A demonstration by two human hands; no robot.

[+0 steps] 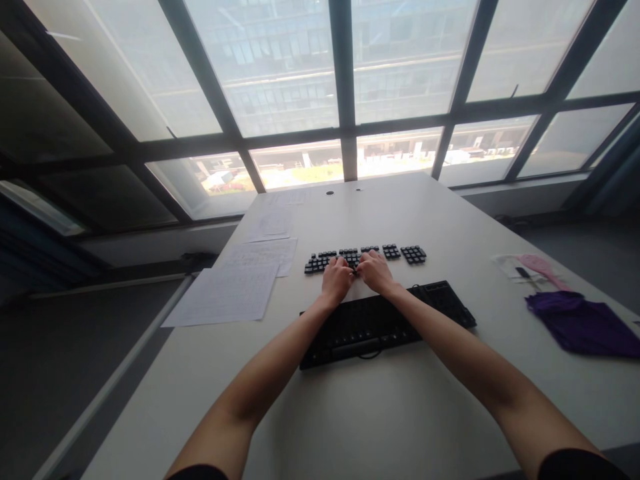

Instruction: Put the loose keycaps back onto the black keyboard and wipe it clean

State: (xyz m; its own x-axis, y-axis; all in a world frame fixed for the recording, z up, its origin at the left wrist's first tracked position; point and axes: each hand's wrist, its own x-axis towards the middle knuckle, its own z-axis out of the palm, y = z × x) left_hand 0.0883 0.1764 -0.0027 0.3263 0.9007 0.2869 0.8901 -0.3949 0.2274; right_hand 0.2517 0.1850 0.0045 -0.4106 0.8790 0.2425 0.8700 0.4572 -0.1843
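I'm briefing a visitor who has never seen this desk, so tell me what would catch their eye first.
Both bare arms stretch across the white table, where the left hand and right hand meet over rows of loose black keycaps. Just nearer, a black keyboard lies under the forearms. Printed sheets lie at the left, a purple cloth at the right edge.
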